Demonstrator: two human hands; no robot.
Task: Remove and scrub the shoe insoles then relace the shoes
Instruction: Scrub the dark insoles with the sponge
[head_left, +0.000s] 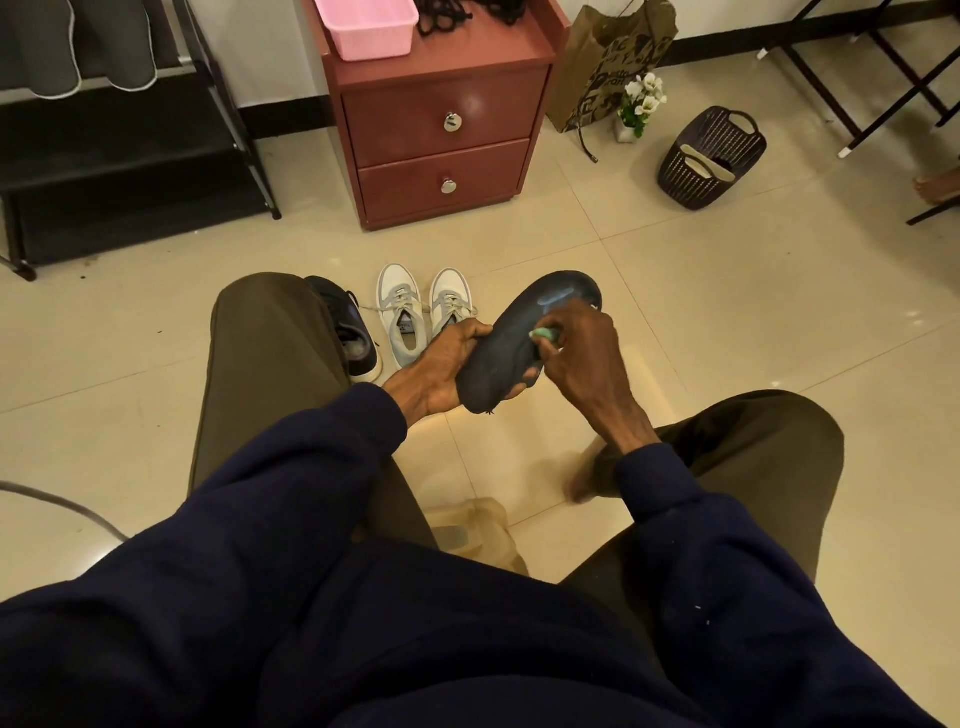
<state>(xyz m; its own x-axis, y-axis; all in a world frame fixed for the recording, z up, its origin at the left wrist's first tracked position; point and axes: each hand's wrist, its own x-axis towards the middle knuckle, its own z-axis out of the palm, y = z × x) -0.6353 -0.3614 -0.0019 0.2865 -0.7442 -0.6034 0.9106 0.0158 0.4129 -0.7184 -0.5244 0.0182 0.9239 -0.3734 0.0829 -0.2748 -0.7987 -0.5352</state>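
Observation:
My left hand (441, 371) grips the heel end of a dark blue insole (519, 338), held above the floor between my knees. My right hand (582, 353) holds a small green scrubber (544, 335) and presses it on the insole's middle. A pale wet patch shows near the insole's toe end. On the floor beyond stand a pair of white and grey laced sneakers (402, 317), the right one partly hidden by my left hand, and a black shoe (348, 327) partly hidden by my left knee.
A red two-drawer cabinet (441, 130) stands ahead with a pink tub (366, 23) and black laces (441, 15) on top. A dark basket (711, 156) holding pale insoles lies at the right. A black shoe rack (119, 156) is at the left, a paper bag (608, 67) behind.

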